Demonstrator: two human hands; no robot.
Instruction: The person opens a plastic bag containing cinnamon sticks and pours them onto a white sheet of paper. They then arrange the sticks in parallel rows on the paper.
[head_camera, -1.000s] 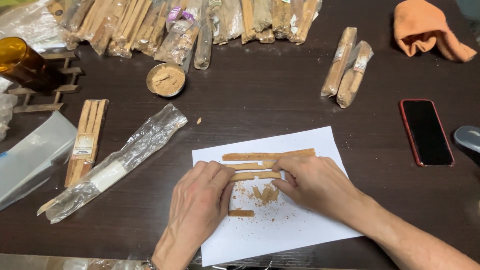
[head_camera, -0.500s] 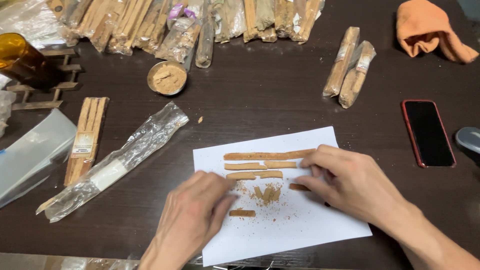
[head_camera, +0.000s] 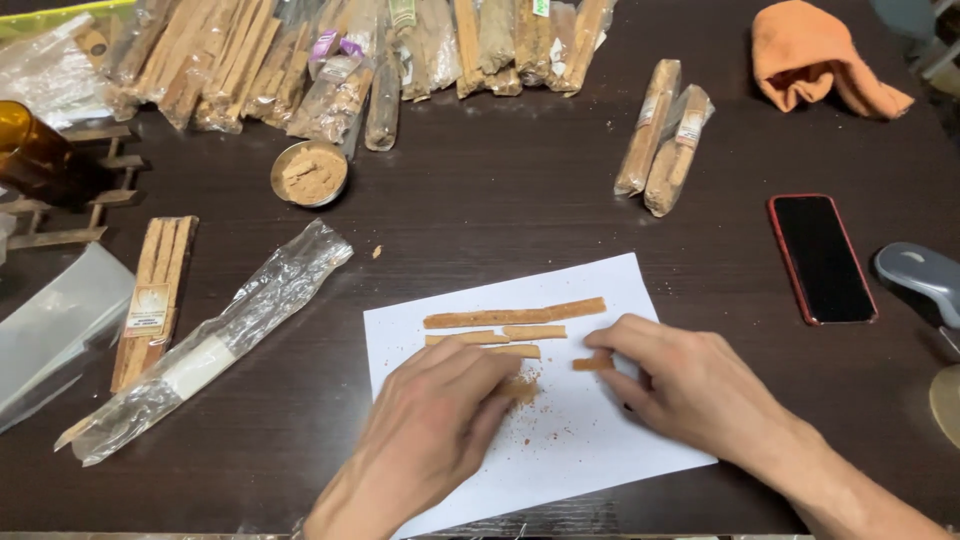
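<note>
The left hand (head_camera: 432, 432) is motion-blurred and covers part of the brown crumb pile (head_camera: 522, 390) on the white paper (head_camera: 600, 440); the amber bottle (head_camera: 35, 150) and grey device (head_camera: 925, 280) run off the picture's edges; the wrapped sticks' labels are too small to read.

A sheet (head_camera: 600, 440) lies on the desk (head_camera: 500, 220), with sticks (head_camera: 515, 318) and crumbs (head_camera: 525, 390) on it. Left of the sheet lies a bag (head_camera: 210, 350); right of it, a phone (head_camera: 822, 258). Behind stand a bowl (head_camera: 310, 173) and bundles (head_camera: 350, 60).
</note>
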